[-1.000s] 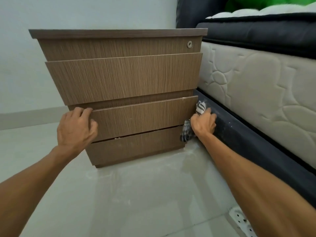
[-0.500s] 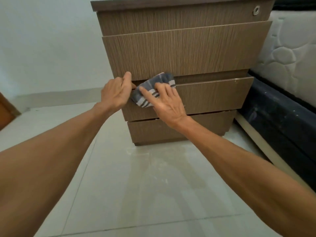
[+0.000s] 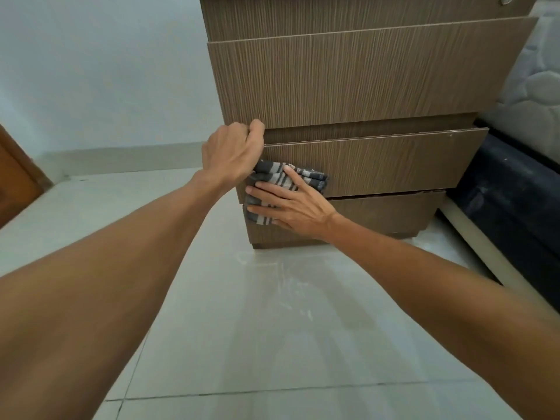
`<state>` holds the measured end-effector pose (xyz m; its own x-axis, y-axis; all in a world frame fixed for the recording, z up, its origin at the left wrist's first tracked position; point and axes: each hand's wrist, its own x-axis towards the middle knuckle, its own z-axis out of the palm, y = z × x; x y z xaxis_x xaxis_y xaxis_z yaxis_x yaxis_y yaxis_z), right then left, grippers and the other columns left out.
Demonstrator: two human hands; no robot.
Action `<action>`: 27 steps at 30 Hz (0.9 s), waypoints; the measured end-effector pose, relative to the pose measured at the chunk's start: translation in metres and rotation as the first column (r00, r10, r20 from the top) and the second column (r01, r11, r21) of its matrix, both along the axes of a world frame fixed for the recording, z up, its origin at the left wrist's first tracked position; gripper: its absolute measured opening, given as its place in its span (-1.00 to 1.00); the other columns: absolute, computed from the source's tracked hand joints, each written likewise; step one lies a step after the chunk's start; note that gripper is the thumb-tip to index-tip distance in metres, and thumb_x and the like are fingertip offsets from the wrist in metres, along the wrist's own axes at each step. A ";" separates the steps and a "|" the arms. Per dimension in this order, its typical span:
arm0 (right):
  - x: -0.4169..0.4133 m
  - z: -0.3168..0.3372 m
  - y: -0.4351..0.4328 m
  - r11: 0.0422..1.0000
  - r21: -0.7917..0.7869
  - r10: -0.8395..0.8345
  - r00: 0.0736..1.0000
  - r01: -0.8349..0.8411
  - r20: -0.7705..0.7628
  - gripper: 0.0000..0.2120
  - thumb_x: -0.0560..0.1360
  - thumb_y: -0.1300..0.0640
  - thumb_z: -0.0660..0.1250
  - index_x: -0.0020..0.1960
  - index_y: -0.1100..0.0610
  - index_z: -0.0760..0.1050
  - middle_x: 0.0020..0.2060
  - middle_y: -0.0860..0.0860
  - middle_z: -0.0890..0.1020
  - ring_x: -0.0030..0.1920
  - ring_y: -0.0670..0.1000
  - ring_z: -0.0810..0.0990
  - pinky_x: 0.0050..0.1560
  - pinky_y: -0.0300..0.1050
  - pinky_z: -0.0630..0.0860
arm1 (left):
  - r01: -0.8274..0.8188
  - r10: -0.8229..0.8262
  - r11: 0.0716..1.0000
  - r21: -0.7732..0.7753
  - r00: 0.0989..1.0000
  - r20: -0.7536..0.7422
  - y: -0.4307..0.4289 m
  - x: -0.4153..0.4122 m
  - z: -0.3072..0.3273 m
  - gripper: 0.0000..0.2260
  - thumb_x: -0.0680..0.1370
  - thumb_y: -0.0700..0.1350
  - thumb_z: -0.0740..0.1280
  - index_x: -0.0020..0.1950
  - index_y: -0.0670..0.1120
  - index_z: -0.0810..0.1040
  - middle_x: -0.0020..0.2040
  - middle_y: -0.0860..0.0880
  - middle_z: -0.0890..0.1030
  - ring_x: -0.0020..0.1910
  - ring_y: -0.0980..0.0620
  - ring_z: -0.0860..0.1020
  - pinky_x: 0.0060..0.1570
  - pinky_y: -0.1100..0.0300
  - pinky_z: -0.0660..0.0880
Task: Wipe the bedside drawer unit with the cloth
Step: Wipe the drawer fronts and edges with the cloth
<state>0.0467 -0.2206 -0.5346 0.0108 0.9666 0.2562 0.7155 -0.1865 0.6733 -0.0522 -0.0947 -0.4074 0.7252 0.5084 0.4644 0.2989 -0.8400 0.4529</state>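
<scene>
The brown wood-grain bedside drawer unit (image 3: 363,77) stands on the floor ahead of me, its drawer fronts facing me. My left hand (image 3: 231,153) grips the top left corner of the third drawer front, fingers curled over its edge. A grey cloth with white stripes (image 3: 274,174) lies flat against the left part of that drawer front and the lowest one. My right hand (image 3: 291,204) presses on the cloth with fingers spread, pointing left.
A bed with a quilted mattress (image 3: 533,89) and a dark base (image 3: 509,201) stands right of the unit. Pale floor tiles (image 3: 272,328) stretch toward me. A white wall (image 3: 100,71) and a brown door edge (image 3: 15,180) lie left.
My right hand carried the cloth from the unit's right side to the left end of the third drawer, then lower. My left hand kept hold of the drawer's left corner. The view moved closer.
</scene>
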 end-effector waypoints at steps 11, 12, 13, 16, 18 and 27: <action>0.059 0.005 -0.137 0.973 -0.029 -0.230 0.973 0.230 0.005 -0.02 0.44 0.10 0.45 0.57 -0.17 -0.18 0.56 -0.01 -0.32 0.56 0.14 -0.21 0.38 0.51 -0.28 | -0.024 0.024 0.985 0.168 1.000 0.005 -0.005 0.005 -0.004 -0.60 0.55 0.03 0.07 -0.25 -0.19 0.54 -0.38 -0.08 0.48 -0.30 -0.13 0.44 -0.24 0.07 0.30; 0.065 0.006 -0.149 0.971 -0.023 -0.236 0.972 0.236 0.004 0.01 0.43 0.12 0.46 0.56 -0.17 -0.20 0.56 -0.01 -0.33 0.56 0.13 -0.21 0.42 0.46 -0.24 | -0.024 0.023 0.984 0.179 1.000 0.007 -0.005 0.006 -0.004 -0.61 0.54 0.03 0.07 -0.26 -0.19 0.53 -0.38 -0.08 0.48 -0.30 -0.13 0.45 -0.24 0.07 0.31; 0.070 0.006 -0.160 0.970 -0.009 -0.243 0.970 0.242 -0.004 0.02 0.42 0.13 0.47 0.56 -0.17 -0.20 0.57 -0.01 -0.30 0.56 0.13 -0.18 0.43 0.42 -0.16 | -0.022 0.020 0.982 0.189 1.000 0.013 -0.004 0.006 -0.005 -0.60 0.54 0.03 0.06 -0.26 -0.19 0.53 -0.37 -0.09 0.49 -0.31 -0.13 0.45 -0.24 0.06 0.33; 0.079 0.011 -0.191 0.944 0.076 -0.316 0.946 0.321 -0.070 0.03 0.36 0.20 0.51 0.56 -0.15 -0.10 0.57 0.05 -0.12 0.54 0.18 -0.07 0.38 0.36 0.20 | -0.018 0.013 0.978 0.209 1.000 0.025 -0.001 0.007 -0.007 -0.60 0.53 0.05 0.05 -0.23 -0.17 0.55 -0.31 -0.14 0.55 -0.28 -0.16 0.48 -0.20 0.02 0.42; 0.083 0.011 -0.210 0.908 0.167 -0.359 0.920 0.383 -0.159 0.00 0.34 0.28 0.50 0.55 -0.13 -0.02 0.56 0.09 -0.04 0.50 0.24 0.02 0.23 0.33 0.39 | -0.012 0.007 0.976 0.219 1.000 0.026 -0.001 0.007 -0.007 -0.60 0.53 0.06 0.05 -0.24 -0.16 0.55 -0.31 -0.14 0.55 -0.27 -0.18 0.49 -0.19 0.01 0.42; 0.066 0.014 -0.225 -0.191 0.476 0.271 0.512 0.859 -0.815 -0.35 0.53 0.39 0.21 0.55 0.03 0.19 0.37 0.15 0.29 0.27 0.11 0.44 0.30 0.03 0.46 | 0.076 -0.077 0.949 0.305 0.997 -0.011 -0.013 0.011 -0.003 -0.62 0.52 0.02 0.06 -0.30 -0.19 0.49 -0.27 -0.15 0.53 -0.26 -0.20 0.48 -0.25 0.04 0.36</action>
<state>0.1129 -0.4460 -0.5208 0.8284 -0.4237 0.3664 0.1879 -0.4060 -0.8944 -0.0412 -0.1081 -0.4109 0.7557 0.2852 0.5895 0.2280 -0.9584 0.1714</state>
